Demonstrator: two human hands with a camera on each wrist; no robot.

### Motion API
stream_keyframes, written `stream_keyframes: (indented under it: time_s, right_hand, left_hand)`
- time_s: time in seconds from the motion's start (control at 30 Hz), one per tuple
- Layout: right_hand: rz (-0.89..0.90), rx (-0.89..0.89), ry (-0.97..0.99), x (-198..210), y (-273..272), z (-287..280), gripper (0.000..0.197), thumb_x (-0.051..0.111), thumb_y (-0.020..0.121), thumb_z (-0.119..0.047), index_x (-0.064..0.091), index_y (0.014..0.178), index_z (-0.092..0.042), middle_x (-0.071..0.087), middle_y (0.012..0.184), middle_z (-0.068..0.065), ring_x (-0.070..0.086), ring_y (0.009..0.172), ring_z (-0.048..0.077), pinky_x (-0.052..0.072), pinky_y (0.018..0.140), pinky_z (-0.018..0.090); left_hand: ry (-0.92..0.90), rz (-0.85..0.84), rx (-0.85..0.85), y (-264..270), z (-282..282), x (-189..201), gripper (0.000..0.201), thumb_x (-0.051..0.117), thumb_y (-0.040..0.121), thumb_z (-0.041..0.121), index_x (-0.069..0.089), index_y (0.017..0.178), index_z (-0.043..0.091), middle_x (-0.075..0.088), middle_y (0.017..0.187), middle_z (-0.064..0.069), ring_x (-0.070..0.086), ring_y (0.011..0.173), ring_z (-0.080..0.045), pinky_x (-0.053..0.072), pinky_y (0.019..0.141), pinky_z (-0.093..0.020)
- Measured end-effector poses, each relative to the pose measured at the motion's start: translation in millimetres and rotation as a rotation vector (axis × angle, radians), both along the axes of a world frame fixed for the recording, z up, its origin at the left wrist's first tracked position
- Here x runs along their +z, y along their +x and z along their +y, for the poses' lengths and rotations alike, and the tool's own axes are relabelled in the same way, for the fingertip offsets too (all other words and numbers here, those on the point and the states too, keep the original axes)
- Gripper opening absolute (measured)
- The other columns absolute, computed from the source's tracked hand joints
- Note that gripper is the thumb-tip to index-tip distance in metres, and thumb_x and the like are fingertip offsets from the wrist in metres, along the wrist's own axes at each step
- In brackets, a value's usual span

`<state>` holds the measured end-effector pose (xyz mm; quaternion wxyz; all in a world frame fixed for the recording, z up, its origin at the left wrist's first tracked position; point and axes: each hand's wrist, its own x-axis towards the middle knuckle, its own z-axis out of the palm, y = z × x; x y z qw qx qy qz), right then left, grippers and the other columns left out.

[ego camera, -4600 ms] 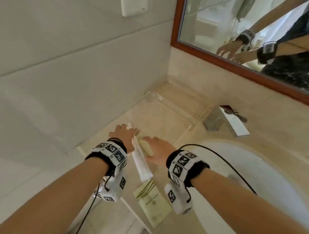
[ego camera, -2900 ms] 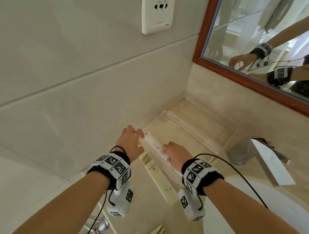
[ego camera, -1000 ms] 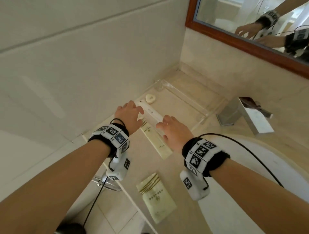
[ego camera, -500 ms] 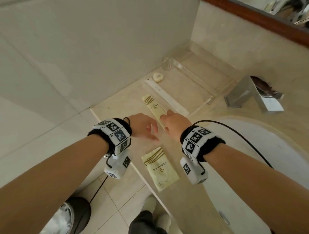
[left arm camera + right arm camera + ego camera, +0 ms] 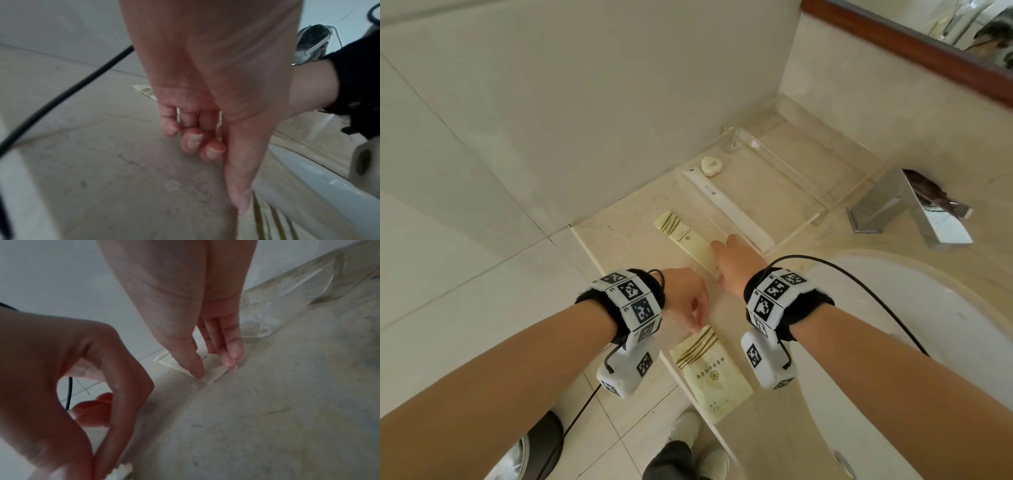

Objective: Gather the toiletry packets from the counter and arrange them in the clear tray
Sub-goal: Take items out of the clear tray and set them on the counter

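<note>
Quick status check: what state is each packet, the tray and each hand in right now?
Clear tray: holds the white packet and small soap.
White packet: flat in tray.
Long yellow packet: on counter, outside tray.
Square yellow packet: on counter.
Right hand: pinching the long packet's end.
Left hand: fingertips at the square packet's corner.

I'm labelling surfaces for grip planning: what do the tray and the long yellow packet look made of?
The clear rectangular tray looks like acrylic or glass: transparent, glossy, with bright edges. The long pale-yellow packet seems matte paper or film, with a serrated end in the right wrist view.
</note>
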<state>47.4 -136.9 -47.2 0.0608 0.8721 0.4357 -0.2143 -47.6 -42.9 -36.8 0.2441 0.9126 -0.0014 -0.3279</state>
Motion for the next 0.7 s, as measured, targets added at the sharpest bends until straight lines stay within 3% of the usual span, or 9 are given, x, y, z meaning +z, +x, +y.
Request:
stream_keyframes:
  time_s: [0.07, 0.17, 0.27, 0.4, 0.6, 0.7]
  right_hand:
    - [0.009, 0.001, 0.001, 0, 0, 0, 0.047, 0.061, 0.088, -0.004, 0.040, 0.130, -0.005, 0.042, 0.126, 0.018, 0.060, 0.102, 0.032, 0.054, 0.088, 0.038]
    - [0.031, -0.006, 0.004, 0, 1, 0, 0.046, 0.060, 0.088, -0.005, 0.041, 0.129, -0.005, 0.041, 0.127, 0.017, 0.060, 0.103, 0.033, 0.054, 0.089, 0.040]
    - [0.047, -0.004, 0.011, 0, 3, -1, 0.044, 0.061, 0.088, -0.007, 0.043, 0.128, -0.004, 0.042, 0.127, 0.017, 0.060, 0.103, 0.032, 0.053, 0.090, 0.040]
    - [0.060, -0.015, 0.000, 1, 3, 1, 0.044, 0.062, 0.086, -0.005, 0.043, 0.126, -0.004, 0.041, 0.128, 0.016, 0.060, 0.103, 0.032, 0.054, 0.090, 0.040]
    - [0.067, -0.005, -0.020, 4, 3, 1, 0.047, 0.062, 0.087, -0.005, 0.041, 0.129, -0.004, 0.040, 0.130, 0.016, 0.059, 0.107, 0.032, 0.052, 0.093, 0.039]
    - [0.053, 0.013, -0.016, 5, 2, 0, 0.044, 0.061, 0.088, -0.005, 0.042, 0.127, -0.003, 0.041, 0.129, 0.016, 0.060, 0.105, 0.033, 0.053, 0.091, 0.038]
  left_hand:
    - [0.010, -0.003, 0.007, 1, -1, 0, 0.003, 0.069, 0.077, 0.027, 0.072, 0.075, 0.026, 0.049, 0.060, 0.017, 0.045, 0.058, 0.000, 0.039, 0.064, -0.016]
    - [0.000, -0.050, 0.018, 3, -3, 3, 0.016, 0.068, 0.080, 0.033, 0.071, 0.090, 0.021, 0.044, 0.060, 0.016, 0.041, 0.056, 0.000, 0.034, 0.059, -0.012]
    - [-0.029, -0.077, -0.004, 5, -5, 8, 0.034, 0.074, 0.072, 0.043, 0.067, 0.101, 0.026, 0.040, 0.063, 0.016, 0.038, 0.057, 0.001, 0.029, 0.057, -0.012]
    - [-0.041, -0.047, -0.143, 2, -16, 4, 0.045, 0.080, 0.066, 0.038, 0.061, 0.106, 0.029, 0.043, 0.063, 0.012, 0.038, 0.056, 0.000, 0.032, 0.058, -0.014]
    - [-0.005, -0.039, -0.204, 1, -19, -3, 0.033, 0.075, 0.074, 0.030, 0.062, 0.103, 0.024, 0.049, 0.067, 0.012, 0.045, 0.063, -0.004, 0.032, 0.059, -0.011]
    - [0.061, -0.056, -0.130, 3, -9, -1, 0.033, 0.072, 0.077, 0.031, 0.061, 0.107, 0.025, 0.042, 0.067, 0.017, 0.046, 0.070, -0.007, 0.035, 0.063, -0.013]
